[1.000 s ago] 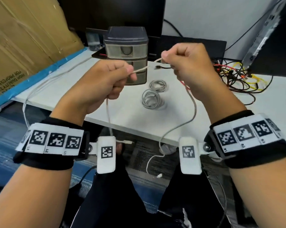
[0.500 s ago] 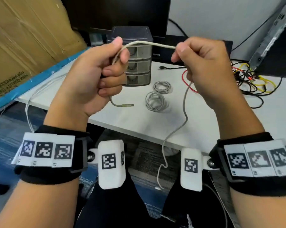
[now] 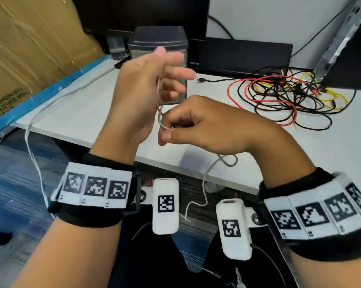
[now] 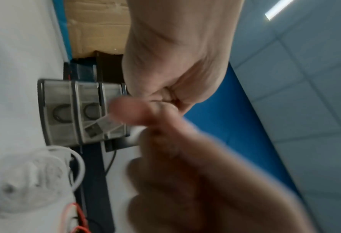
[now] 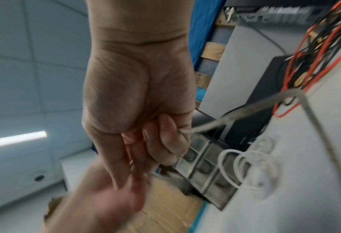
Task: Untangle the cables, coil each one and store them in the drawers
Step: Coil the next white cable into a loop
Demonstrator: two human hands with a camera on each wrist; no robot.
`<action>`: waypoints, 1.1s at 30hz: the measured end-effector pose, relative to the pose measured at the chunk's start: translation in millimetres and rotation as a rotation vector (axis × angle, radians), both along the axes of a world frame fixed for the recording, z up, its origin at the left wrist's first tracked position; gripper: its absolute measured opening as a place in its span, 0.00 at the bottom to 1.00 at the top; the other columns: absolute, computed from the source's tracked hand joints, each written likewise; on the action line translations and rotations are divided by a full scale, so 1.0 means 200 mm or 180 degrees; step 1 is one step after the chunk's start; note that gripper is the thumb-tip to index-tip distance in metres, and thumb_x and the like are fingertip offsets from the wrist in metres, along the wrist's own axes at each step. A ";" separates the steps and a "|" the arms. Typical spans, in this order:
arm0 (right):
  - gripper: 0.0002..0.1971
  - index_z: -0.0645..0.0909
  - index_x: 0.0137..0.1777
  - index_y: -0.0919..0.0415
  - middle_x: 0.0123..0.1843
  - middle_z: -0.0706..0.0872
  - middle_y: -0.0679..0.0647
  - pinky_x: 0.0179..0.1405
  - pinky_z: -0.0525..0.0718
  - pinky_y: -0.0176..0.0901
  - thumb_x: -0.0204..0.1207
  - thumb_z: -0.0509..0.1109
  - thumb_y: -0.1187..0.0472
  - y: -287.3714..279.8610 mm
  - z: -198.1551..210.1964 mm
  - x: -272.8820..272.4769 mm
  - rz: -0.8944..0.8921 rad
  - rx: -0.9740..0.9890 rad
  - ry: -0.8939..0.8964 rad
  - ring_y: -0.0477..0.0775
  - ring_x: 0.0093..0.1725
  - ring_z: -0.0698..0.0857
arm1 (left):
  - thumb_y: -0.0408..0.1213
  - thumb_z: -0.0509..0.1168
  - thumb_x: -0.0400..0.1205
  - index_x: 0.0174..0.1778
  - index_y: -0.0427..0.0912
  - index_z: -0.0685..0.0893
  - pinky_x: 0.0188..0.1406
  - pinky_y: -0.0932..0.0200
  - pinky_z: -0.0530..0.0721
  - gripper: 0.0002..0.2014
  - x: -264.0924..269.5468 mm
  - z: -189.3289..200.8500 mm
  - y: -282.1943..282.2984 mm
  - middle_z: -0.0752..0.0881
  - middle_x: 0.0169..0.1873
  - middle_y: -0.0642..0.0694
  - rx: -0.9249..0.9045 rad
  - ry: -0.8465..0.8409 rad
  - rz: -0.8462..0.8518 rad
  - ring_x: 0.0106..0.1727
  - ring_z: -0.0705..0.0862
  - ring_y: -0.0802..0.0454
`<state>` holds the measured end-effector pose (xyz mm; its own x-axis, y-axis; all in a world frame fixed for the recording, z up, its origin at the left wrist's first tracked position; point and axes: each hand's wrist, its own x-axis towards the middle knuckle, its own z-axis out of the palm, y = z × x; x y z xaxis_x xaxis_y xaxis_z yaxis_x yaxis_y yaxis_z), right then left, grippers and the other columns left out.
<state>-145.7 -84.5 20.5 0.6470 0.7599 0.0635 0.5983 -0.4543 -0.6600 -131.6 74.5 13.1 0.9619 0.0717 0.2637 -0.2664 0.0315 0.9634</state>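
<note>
Pinched low between the right hand's (image 3: 206, 123) thumb and forefinger, the grey cable (image 3: 206, 179) loops up across the palm of the left hand (image 3: 142, 96), which stands upright with its fingers loosely spread and half curled around the strand. Both hands hover close together above the near edge of the white desk (image 3: 82, 113). From the left wrist view the cable's USB plug (image 4: 95, 128) pokes out beside the left fingertips, though that picture is blurred. Below the right hand the rest of the cable hangs down past the desk edge, curling once on its way.

Further back on the desk stands the small drawer unit (image 3: 158, 38), its drawers closed. Just beside it, seen from the right wrist, lie two coiled white cables (image 5: 249, 167). Over on the right sprawls a tangle of red, black and yellow cables (image 3: 283, 96), well apart from both hands.
</note>
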 end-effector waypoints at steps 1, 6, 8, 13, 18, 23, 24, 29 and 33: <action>0.10 0.90 0.47 0.67 0.33 0.79 0.49 0.34 0.71 0.32 0.84 0.71 0.61 0.00 0.03 0.00 0.0011 0.0040 -0.0113 0.41 0.32 0.73 | 0.42 0.56 0.93 0.53 0.43 0.91 0.34 0.61 0.82 0.17 -0.01 -0.03 -0.01 0.93 0.39 0.45 0.0230 -0.0064 0.0033 0.34 0.86 0.55; 0.08 0.89 0.42 0.60 0.36 0.89 0.47 0.43 0.84 0.50 0.81 0.72 0.62 -0.12 0.06 0.08 -0.0566 0.0841 -0.0537 0.42 0.38 0.86 | 0.31 0.57 0.87 0.36 0.30 0.83 0.22 0.60 0.62 0.16 -0.07 -0.09 -0.01 0.73 0.17 0.49 0.0666 -0.0048 -0.0493 0.20 0.66 0.53; 0.09 0.86 0.40 0.63 0.28 0.83 0.41 0.33 0.76 0.32 0.82 0.73 0.62 -0.16 0.04 0.08 -0.0796 0.1118 -0.0530 0.38 0.28 0.76 | 0.32 0.55 0.89 0.41 0.26 0.84 0.22 0.58 0.55 0.18 -0.09 -0.10 0.01 0.64 0.17 0.50 0.0454 0.0046 -0.0884 0.20 0.59 0.54; 0.15 0.80 0.40 0.57 0.25 0.70 0.40 0.24 0.65 0.34 0.89 0.63 0.55 -0.18 -0.07 0.09 -0.1267 0.1488 0.0154 0.41 0.24 0.66 | 0.36 0.52 0.91 0.56 0.33 0.88 0.22 0.66 0.57 0.19 -0.10 -0.09 0.04 0.68 0.22 0.55 -0.0549 0.0129 -0.1570 0.21 0.61 0.62; 0.19 0.80 0.39 0.61 0.26 0.70 0.48 0.23 0.64 0.36 0.92 0.58 0.55 -0.12 -0.11 0.00 -0.0733 0.0680 0.1040 0.45 0.23 0.66 | 0.31 0.51 0.94 0.75 0.29 0.75 0.47 0.68 0.88 0.17 -0.07 -0.02 -0.02 0.94 0.49 0.44 -0.0901 -0.0179 -0.1207 0.50 0.93 0.56; 0.17 0.81 0.38 0.66 0.21 0.71 0.44 0.20 0.65 0.31 0.90 0.62 0.62 -0.13 0.00 -0.02 -0.0620 0.0711 0.0826 0.43 0.21 0.66 | 0.32 0.54 0.93 0.74 0.36 0.81 0.46 0.50 0.86 0.16 -0.03 -0.04 -0.05 0.94 0.43 0.47 0.0757 -0.0300 -0.0584 0.44 0.92 0.50; 0.16 0.80 0.38 0.67 0.20 0.72 0.41 0.20 0.64 0.30 0.89 0.62 0.64 -0.15 0.03 -0.01 -0.0672 0.0874 0.0735 0.41 0.20 0.66 | 0.33 0.56 0.91 0.67 0.39 0.86 0.42 0.48 0.84 0.16 -0.03 -0.04 -0.04 0.92 0.37 0.46 0.0935 -0.0302 -0.0589 0.38 0.89 0.48; 0.18 0.76 0.34 0.58 0.23 0.69 0.41 0.25 0.64 0.33 0.88 0.66 0.58 -0.21 0.02 0.06 -0.1275 0.1509 0.0141 0.44 0.24 0.64 | 0.32 0.54 0.86 0.44 0.32 0.90 0.23 0.58 0.60 0.18 -0.06 -0.05 0.00 0.68 0.19 0.47 0.0590 0.0048 -0.1131 0.21 0.62 0.53; 0.20 0.74 0.45 0.71 0.27 0.62 0.46 0.22 0.58 0.36 0.92 0.59 0.53 -0.20 -0.05 0.04 -0.1195 0.1770 0.0899 0.46 0.25 0.58 | 0.33 0.52 0.88 0.62 0.28 0.85 0.22 0.69 0.62 0.19 -0.11 -0.07 0.00 0.72 0.23 0.53 -0.0520 0.0039 -0.2032 0.21 0.65 0.62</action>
<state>-138.1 -124.3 11.4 0.9066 0.3873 0.1677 0.2407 -0.1481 -0.9592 -152.7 74.3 -0.6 0.8316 -0.4757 0.2866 -0.1360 0.3259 0.9356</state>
